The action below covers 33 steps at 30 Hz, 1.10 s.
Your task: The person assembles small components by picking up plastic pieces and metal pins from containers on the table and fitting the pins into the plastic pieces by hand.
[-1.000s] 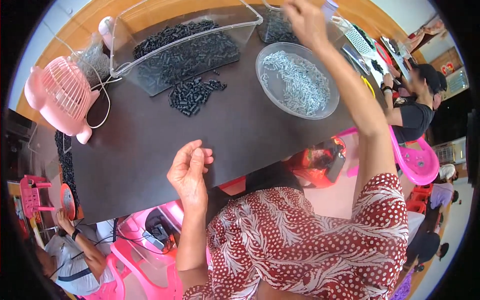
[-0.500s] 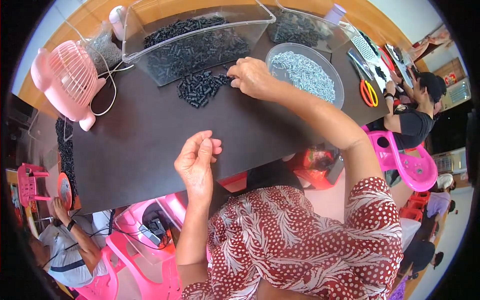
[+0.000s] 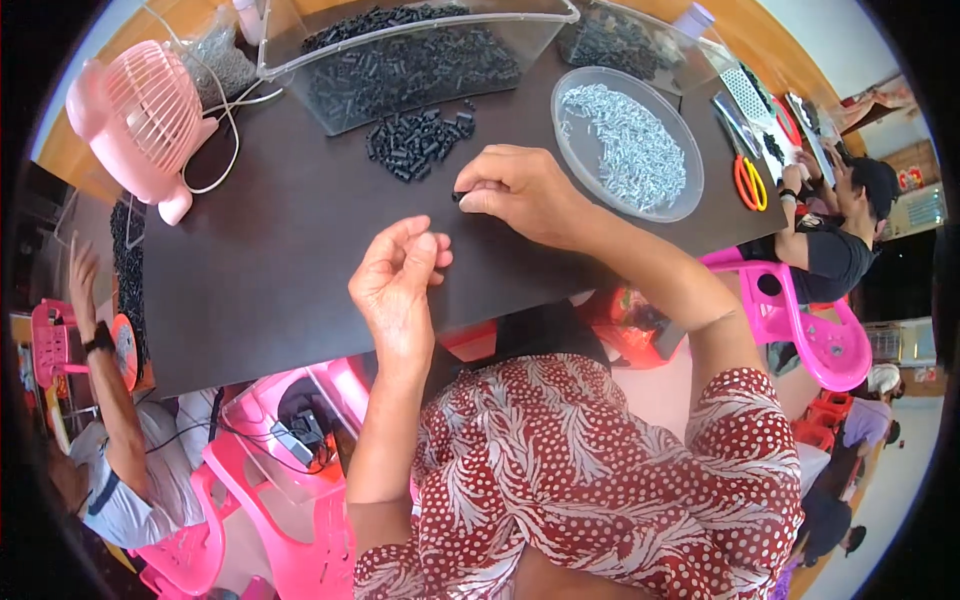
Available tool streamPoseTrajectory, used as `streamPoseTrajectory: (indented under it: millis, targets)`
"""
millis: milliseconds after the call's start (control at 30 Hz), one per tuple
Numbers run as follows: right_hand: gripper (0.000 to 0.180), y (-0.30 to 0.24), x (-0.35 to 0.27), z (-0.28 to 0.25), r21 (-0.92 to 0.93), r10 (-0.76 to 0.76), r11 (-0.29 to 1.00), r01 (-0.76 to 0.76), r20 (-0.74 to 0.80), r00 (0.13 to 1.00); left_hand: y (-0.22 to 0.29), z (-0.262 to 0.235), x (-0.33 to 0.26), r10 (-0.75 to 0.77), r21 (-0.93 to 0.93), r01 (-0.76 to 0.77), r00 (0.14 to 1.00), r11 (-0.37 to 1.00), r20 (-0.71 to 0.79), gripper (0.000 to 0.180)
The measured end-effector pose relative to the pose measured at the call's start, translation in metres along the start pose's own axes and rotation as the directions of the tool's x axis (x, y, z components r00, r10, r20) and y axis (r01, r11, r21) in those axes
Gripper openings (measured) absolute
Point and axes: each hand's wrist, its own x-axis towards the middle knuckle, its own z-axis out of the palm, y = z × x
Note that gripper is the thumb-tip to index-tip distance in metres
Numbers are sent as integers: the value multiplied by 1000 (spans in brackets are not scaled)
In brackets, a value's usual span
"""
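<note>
My right hand pinches a small black cylindrical piece between thumb and fingers, just above the dark table. Only the end of that piece shows. My left hand is closed beside it, thumb against the curled fingers; whatever it may hold is hidden. Beyond my hands lies a loose pile of similar black pieces. To the right stands a round clear tray with many small silvery metal parts.
A large clear bin of black pieces stands at the back, with a second bin beside it. A pink fan is at the left, scissors at the right. Other people sit at both sides, near pink chairs.
My right hand has come back from the black pile toward my left hand, bringing one black piece. My left hand has risen slightly. The person at left has lifted a hand.
</note>
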Motion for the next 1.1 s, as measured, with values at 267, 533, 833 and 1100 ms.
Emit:
streamPoseTrajectory:
  millis: [267, 533, 833, 1100]
  targets:
    - [13, -26, -9, 16, 306, 172, 933, -189, 82, 982, -4, 1, 4, 36, -70, -37, 999, 997, -7, 15]
    - [13, -40, -22, 30, 339, 149, 934, -112, -84, 985, -6, -2, 3, 113, -163, -121, 992, 979, -59, 10]
    - [10, -37, -22, 34, 290, 50, 957, 34, -280, 959, 0, 1, 3, -39, -289, 49, 998, 956, 43, 16]
    - [9, -33, -36, 27, 353, 160, 933, -68, -240, 957, -2, 5, 1, -180, -301, 227, 968, 926, 177, 16]
